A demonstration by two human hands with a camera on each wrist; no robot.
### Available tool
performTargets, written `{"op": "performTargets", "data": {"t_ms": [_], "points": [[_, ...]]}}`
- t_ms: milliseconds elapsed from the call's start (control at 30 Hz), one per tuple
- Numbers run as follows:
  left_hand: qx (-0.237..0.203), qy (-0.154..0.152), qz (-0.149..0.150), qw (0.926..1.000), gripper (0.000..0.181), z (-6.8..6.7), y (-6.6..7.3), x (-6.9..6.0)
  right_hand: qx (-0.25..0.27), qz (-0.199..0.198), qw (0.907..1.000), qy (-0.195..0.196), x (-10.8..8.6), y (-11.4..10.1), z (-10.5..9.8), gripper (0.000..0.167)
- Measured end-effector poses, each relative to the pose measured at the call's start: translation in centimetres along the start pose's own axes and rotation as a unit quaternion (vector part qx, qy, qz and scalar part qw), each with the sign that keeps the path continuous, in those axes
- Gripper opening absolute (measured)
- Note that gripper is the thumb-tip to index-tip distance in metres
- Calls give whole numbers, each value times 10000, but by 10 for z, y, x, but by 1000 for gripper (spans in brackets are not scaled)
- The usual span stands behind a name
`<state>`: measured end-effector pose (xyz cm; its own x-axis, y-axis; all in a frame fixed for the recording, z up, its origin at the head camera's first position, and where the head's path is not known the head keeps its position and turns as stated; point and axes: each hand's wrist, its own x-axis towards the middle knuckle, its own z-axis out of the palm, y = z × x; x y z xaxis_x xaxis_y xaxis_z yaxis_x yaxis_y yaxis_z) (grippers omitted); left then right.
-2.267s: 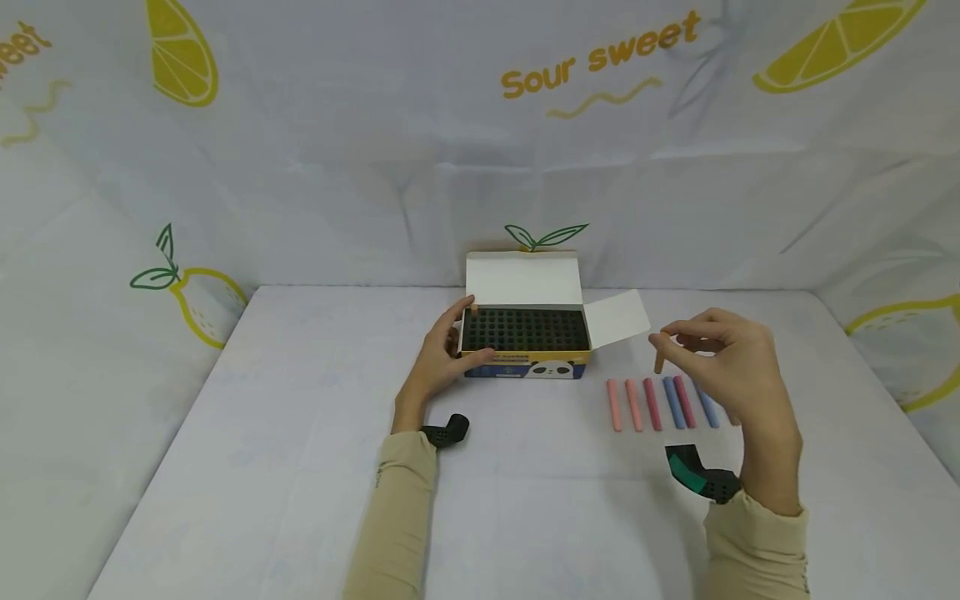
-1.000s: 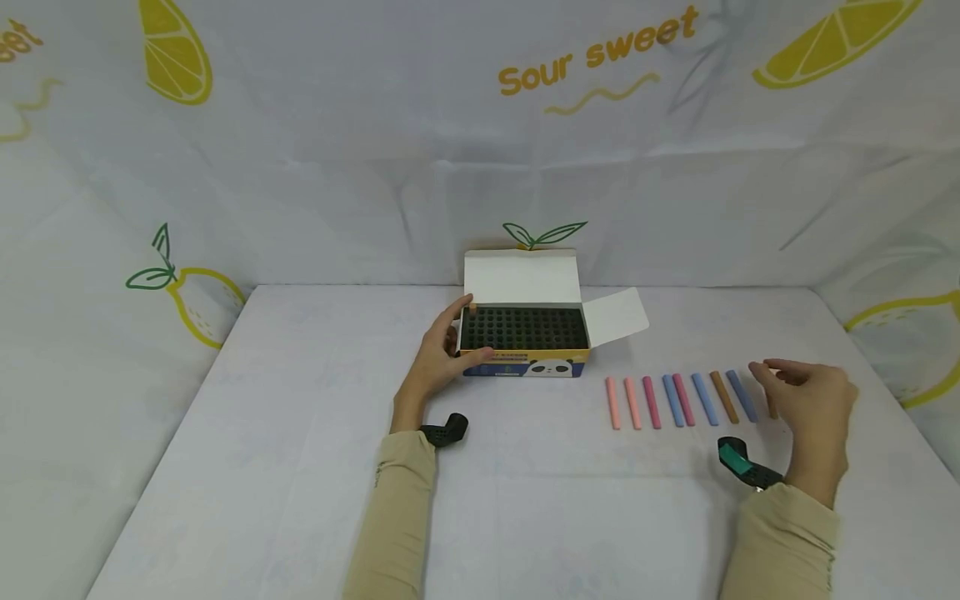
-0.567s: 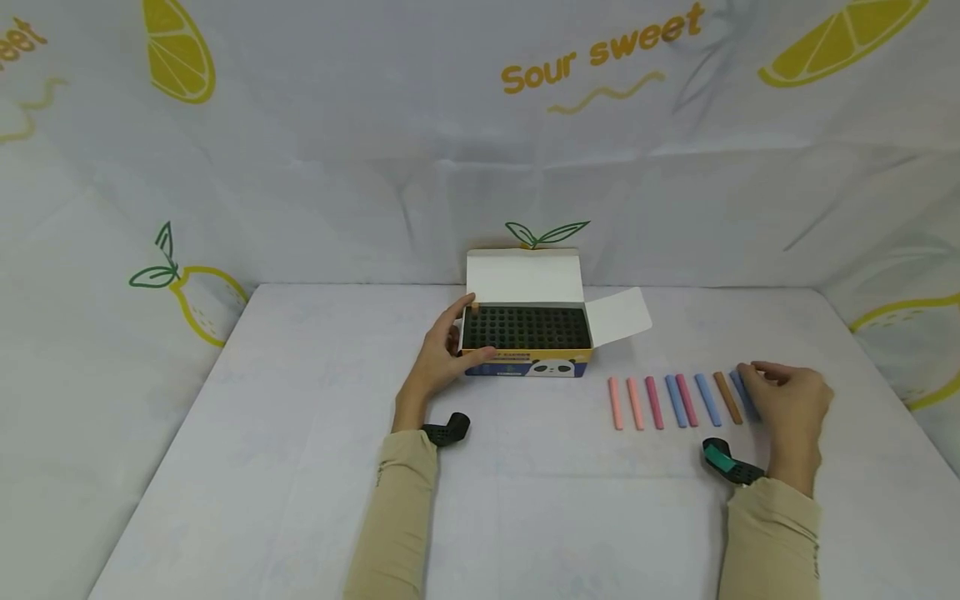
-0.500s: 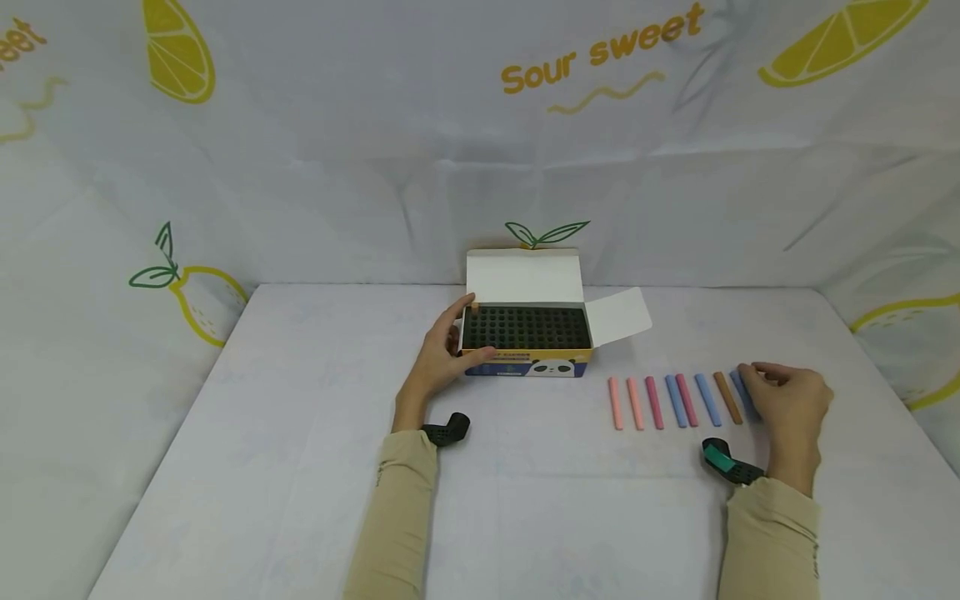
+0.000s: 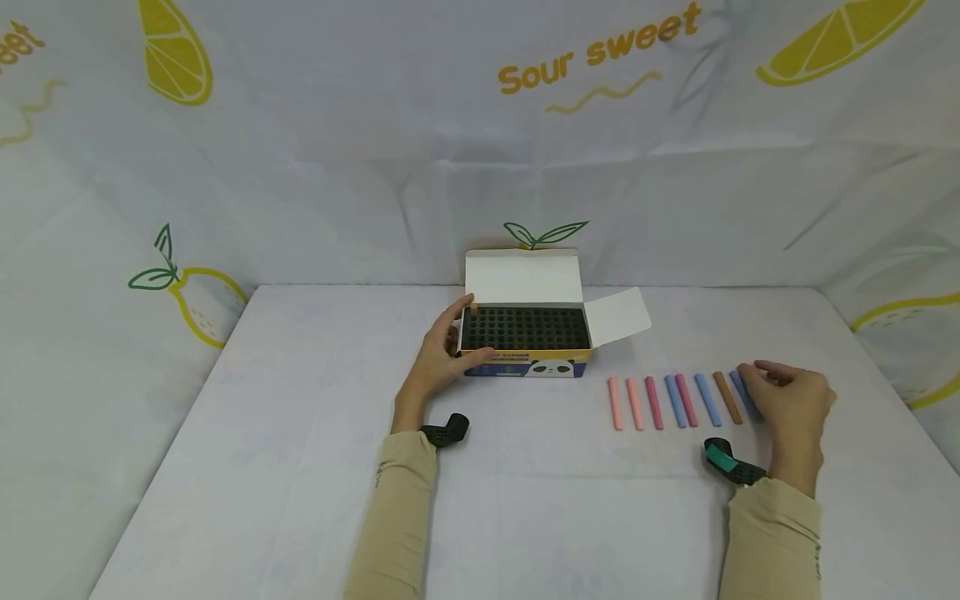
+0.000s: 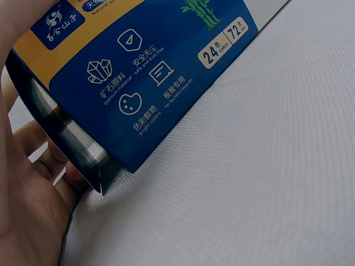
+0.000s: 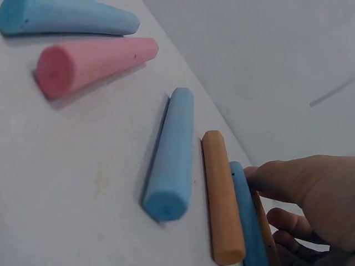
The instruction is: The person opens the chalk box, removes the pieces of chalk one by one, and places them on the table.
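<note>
My left hand (image 5: pixel 432 360) grips the left end of a blue and yellow chalk box (image 5: pixel 555 368), thumb on the front and fingers behind. Its lid stands up, and one orange chalk (image 5: pixel 474 308) pokes from the dark holed insert (image 5: pixel 525 328). At the right end of a chalk row, my right hand (image 5: pixel 791 404) pinches an orange chalk stick (image 7: pixel 267 235), largely hidden by the fingers. That stick lies close beside a blue chalk (image 7: pixel 249 221). Left of these lies another orange chalk (image 7: pixel 223 199).
Further left in the row are a light blue chalk (image 5: pixel 708 400), a dark pink chalk (image 5: pixel 686 400), and pale pink sticks ending with one chalk (image 5: pixel 615 403). The box's side flap (image 5: pixel 618 317) sticks out rightward. A white cloth with lemon prints (image 5: pixel 360 200) hangs behind the table.
My right hand carried the orange chalk from near the box's flap to the right end of the row, then shifted slightly left toward the blue chalk. The left hand stays on the box.
</note>
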<state>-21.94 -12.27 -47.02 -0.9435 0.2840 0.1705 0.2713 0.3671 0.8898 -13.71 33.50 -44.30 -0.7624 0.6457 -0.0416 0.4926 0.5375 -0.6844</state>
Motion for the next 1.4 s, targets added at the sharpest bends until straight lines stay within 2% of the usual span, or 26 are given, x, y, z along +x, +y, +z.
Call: {"op": "performTargets", "data": {"t_ms": [133, 233, 367, 533, 633, 833, 1100, 1300, 1400], "points": [[-19, 40, 81, 10000, 89, -1, -1, -2, 294, 84, 9993, 194, -3, -7, -3, 49], [-30, 103, 210, 9997, 93, -1, -3, -3, 792, -133, 9949, 609, -6, -16, -7, 48], [-5, 110, 192, 9998, 98, -2, -4, -3, 1520, -651, 9806, 1056, -11, -30, -9, 39], [-19, 127, 185, 9997, 98, -3, -4, -3, 2394, -987, 9597, 1093, -22, -56, -8, 26], [-29, 140, 205, 9997, 97, -3, -5, -4, 2705, -1283, 9492, 971, -30, -74, -3, 23], [-79, 99, 202, 9997, 95, -2, -5, -5, 2876, -2048, 9346, 426, -49, -112, 12, 27], [-71, 106, 245, 9996, 95, -1, -4, -4, 3071, -2921, 9053, -270, -72, -159, 33, 23], [-52, 111, 274, 9995, 94, 1, -4, -2, 3346, -3261, 8806, -790, -86, -182, 49, 20], [-73, 107, 268, 9996, 93, 1, -4, -2, 3348, -3371, 8738, -1033, -92, -190, 61, 20]]}}
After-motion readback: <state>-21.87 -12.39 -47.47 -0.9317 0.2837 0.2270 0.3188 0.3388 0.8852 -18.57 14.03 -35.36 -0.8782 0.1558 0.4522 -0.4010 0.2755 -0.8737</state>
